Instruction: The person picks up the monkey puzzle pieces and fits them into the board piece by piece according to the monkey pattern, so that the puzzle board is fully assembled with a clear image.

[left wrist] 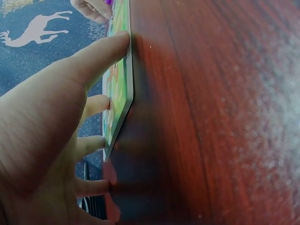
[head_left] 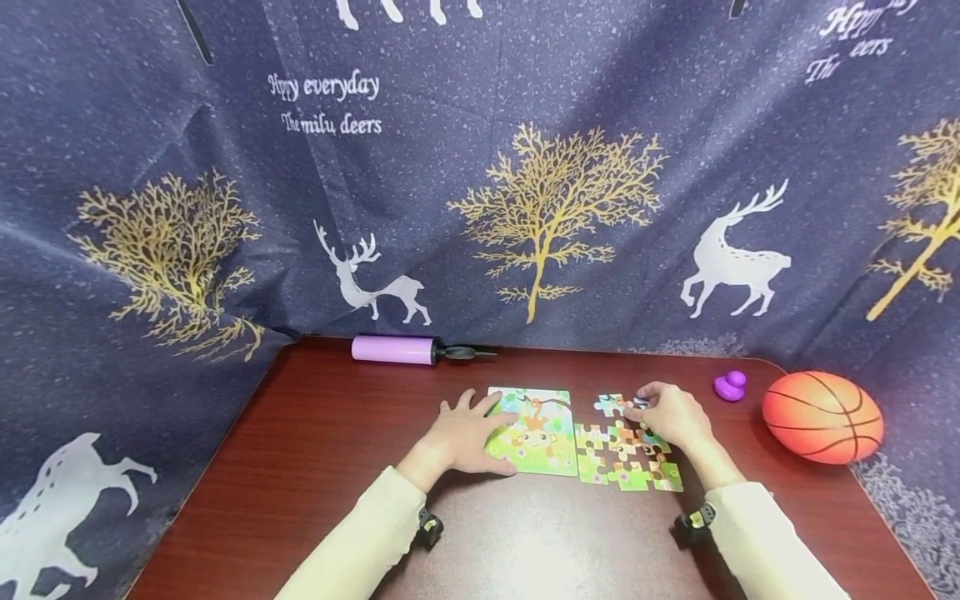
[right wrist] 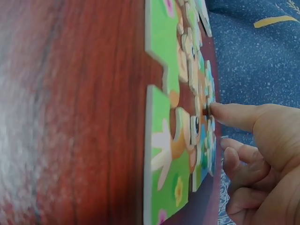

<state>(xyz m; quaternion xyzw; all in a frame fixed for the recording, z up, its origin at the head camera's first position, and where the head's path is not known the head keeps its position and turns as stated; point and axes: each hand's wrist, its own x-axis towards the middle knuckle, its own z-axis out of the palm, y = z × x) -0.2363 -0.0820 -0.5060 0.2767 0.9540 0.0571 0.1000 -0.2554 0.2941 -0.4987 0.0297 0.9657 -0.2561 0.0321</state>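
Note:
My left hand (head_left: 471, 435) lies with spread fingers over the left part of a monkey picture board (head_left: 543, 450); in the left wrist view the thumb of the hand (left wrist: 47, 112) rests at the board's edge (left wrist: 123, 89). Right of the board are joined puzzle pieces (head_left: 633, 479), with gaps among them. My right hand (head_left: 675, 417) is at their upper right, thumb and a finger on a piece near the top. In the right wrist view the thumb of the hand (right wrist: 262, 154) touches a far piece, the other fingers curled; green pieces (right wrist: 161, 154) lie nearer.
A purple pump (head_left: 393, 350) with a black nozzle lies at the table's back edge. A purple rubber duck (head_left: 730, 386) and an orange basketball (head_left: 823, 417) are on the right. Behind the brown table (head_left: 300, 467) hangs a dark blue cloth (head_left: 420, 183) with deer and trees.

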